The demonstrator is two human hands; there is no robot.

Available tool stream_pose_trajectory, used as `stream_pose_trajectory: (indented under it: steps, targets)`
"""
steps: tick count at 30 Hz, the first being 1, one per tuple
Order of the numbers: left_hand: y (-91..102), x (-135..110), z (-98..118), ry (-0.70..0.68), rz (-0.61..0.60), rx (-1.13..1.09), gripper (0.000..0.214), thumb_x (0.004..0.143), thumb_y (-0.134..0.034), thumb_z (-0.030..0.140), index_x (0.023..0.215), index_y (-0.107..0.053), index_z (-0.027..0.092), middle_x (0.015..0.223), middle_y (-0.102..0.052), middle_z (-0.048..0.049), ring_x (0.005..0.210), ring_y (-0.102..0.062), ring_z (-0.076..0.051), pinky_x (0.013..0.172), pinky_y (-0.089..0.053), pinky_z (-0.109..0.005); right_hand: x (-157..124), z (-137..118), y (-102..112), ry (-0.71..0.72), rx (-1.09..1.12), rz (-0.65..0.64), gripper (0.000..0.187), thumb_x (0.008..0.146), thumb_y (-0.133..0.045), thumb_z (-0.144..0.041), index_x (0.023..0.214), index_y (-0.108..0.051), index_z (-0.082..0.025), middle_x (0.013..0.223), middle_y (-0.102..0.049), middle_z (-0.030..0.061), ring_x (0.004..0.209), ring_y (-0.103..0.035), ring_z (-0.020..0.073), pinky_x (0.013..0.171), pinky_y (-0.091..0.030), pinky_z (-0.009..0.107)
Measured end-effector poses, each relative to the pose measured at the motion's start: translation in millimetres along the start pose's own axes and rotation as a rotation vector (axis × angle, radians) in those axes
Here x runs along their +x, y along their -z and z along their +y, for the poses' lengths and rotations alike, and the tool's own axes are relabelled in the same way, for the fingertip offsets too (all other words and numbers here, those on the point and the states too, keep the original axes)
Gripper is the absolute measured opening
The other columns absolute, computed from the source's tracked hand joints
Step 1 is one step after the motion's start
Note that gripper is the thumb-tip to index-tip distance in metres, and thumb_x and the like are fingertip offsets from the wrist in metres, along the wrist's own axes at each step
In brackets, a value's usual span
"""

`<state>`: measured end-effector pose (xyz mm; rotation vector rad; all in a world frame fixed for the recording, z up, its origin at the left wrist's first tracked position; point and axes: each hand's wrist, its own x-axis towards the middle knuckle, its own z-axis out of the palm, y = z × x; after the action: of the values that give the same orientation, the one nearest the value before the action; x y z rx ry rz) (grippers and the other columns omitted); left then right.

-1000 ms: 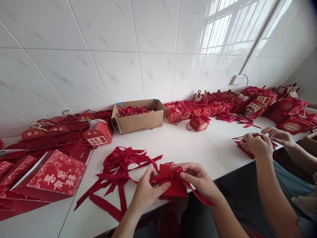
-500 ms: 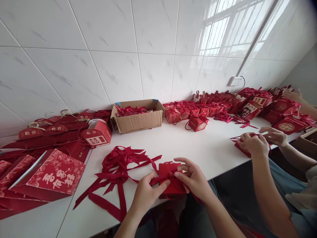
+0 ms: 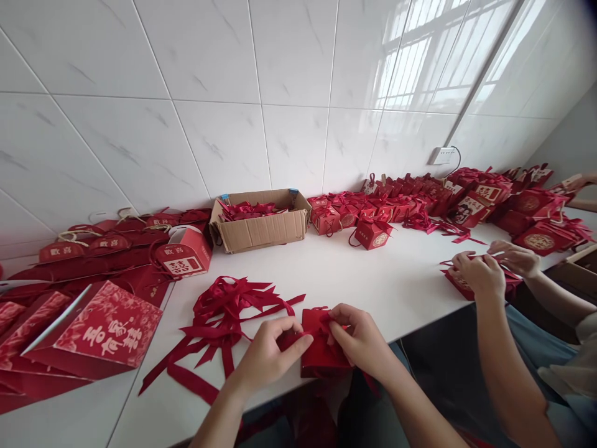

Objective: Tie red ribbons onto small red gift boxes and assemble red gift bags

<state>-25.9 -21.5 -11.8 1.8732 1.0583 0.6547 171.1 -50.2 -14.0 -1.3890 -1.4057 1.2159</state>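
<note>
A small red gift box (image 3: pixel 321 358) rests at the table's front edge, between my two hands. Over its top runs a red ribbon (image 3: pixel 321 330). My left hand (image 3: pixel 273 348) is just left of the box, with ribbon pinched between thumb and fingers. On the right, my right hand (image 3: pixel 357 333) pinches the ribbon above the box top, its thumb and forefinger pressed together. The knot area is partly hidden by my fingers. Loose red ribbons (image 3: pixel 224 311) lie in a heap to the left of my left hand.
A cardboard box (image 3: pixel 261 235) with red pieces stands against the wall. Flat and part-folded red boxes (image 3: pixel 107 323) are stacked at left. Finished-looking boxes with bows (image 3: pixel 373 233) line the back right. At right, a co-worker's hands (image 3: pixel 485 270) handle another red box.
My left hand has drawn left from the box, pulling ribbon with it. My right hand's fingers have closed together at the ribbon. The co-worker's hands have shifted slightly.
</note>
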Motion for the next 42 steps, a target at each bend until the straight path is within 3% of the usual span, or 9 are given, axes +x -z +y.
stream_pose_trajectory:
  steps: [3,5,9,14,18,22,26,31,42]
  targets:
    - [26.3,9.0,30.7,-0.195,-0.163,0.368,0.009,0.087,-0.056,0.025,0.084,-0.065,0.023,0.083,-0.062,-0.0009,0.080,-0.054,-0.018,0.081,-0.039,-0.031,3.1,-4.8,-0.7,-0.004,-0.070,0.029,0.013,0.082,-0.049,-0.020,0.083,-0.061,-0.016,0.063,-0.063,-0.0003,0.041,-0.045,0.0069,0.039,-0.034,0.019]
    - [35.5,19.4,52.8,-0.308,-0.243,0.574,0.025,0.084,-0.047,0.009,0.086,-0.066,0.025,0.086,-0.060,-0.0005,0.084,-0.053,-0.018,0.085,-0.036,-0.034,4.6,-6.3,0.1,0.050,-0.091,0.007,0.017,0.081,-0.047,-0.017,0.081,-0.064,-0.016,0.065,-0.063,-0.0004,0.049,-0.048,0.0081,0.045,-0.036,0.020]
    - [29.7,50.3,76.9,-0.456,-0.306,0.665,0.030,0.080,-0.042,0.003,0.074,-0.063,0.022,0.084,-0.056,0.0005,0.080,-0.052,-0.016,0.087,-0.034,-0.036,4.5,-4.6,5.0,0.150,-0.086,-0.129,0.020,0.080,-0.047,-0.013,0.067,-0.063,-0.016,0.060,-0.056,-0.0027,0.054,-0.042,0.0075,0.049,-0.032,0.019]
    - [10.2,73.5,50.8,-0.373,-0.026,0.513,0.035,0.076,-0.041,0.001,0.094,-0.059,0.023,0.100,-0.059,-0.0022,0.101,-0.054,-0.020,0.098,-0.031,-0.042,2.1,-1.1,9.8,0.095,0.051,-0.180,0.024,0.087,-0.056,-0.033,0.079,-0.068,-0.014,0.074,-0.065,0.0028,0.066,-0.053,0.0120,0.056,-0.039,0.021]
    - [3.9,48.4,20.9,-0.288,0.356,0.330,0.026,0.077,-0.042,0.005,0.098,-0.049,0.021,0.105,-0.057,-0.0062,0.106,-0.049,-0.023,0.098,-0.033,-0.042,2.7,1.1,7.8,0.084,0.070,-0.114,0.037,0.090,-0.054,-0.043,0.073,-0.068,-0.013,0.072,-0.067,0.0049,0.067,-0.054,0.0125,0.059,-0.041,0.022]
    - [-7.9,17.6,6.3,-0.176,0.213,0.201,0.013,0.082,-0.062,0.031,0.089,-0.055,0.024,0.091,-0.062,-0.0006,0.094,-0.054,-0.022,0.095,-0.037,-0.040,2.6,4.7,4.4,0.132,0.080,-0.116,0.034,0.092,-0.052,-0.041,0.076,-0.066,-0.015,0.073,-0.066,0.0034,0.067,-0.055,0.0121,0.059,-0.041,0.022]
    - [-24.7,8.9,-3.9,-0.100,0.263,0.036,0.011,0.085,-0.061,0.030,0.078,-0.056,0.023,0.087,-0.065,-0.0001,0.092,-0.059,-0.020,0.092,-0.042,-0.037,0.6,9.1,-1.1,0.175,0.121,-0.065,0.018,0.092,-0.053,-0.037,0.091,-0.057,-0.019,0.074,-0.066,0.0008,0.071,-0.061,0.0136,0.065,-0.046,0.023]
    - [-32.6,7.8,-12.8,-0.027,0.210,-0.169,0.014,0.085,-0.060,0.030,0.077,-0.052,0.022,0.116,-0.063,-0.0037,0.114,-0.056,-0.020,0.100,-0.043,-0.037,-1.3,11.8,-7.0,0.201,0.072,0.002,0.016,0.092,-0.053,-0.032,0.103,-0.045,-0.024,0.068,-0.062,-0.0054,0.051,-0.048,0.0083,0.048,-0.035,0.019]
    - [-35.1,9.3,-12.0,-0.177,0.320,0.129,0.010,0.082,-0.059,0.016,0.075,-0.057,0.023,0.089,-0.068,0.0000,0.094,-0.061,-0.021,0.092,-0.044,-0.039,-9.5,14.0,-4.9,0.350,-0.276,0.106,0.021,0.088,-0.057,-0.020,0.102,-0.072,-0.022,0.094,-0.068,0.0054,0.083,-0.066,0.0173,0.075,-0.054,0.028]
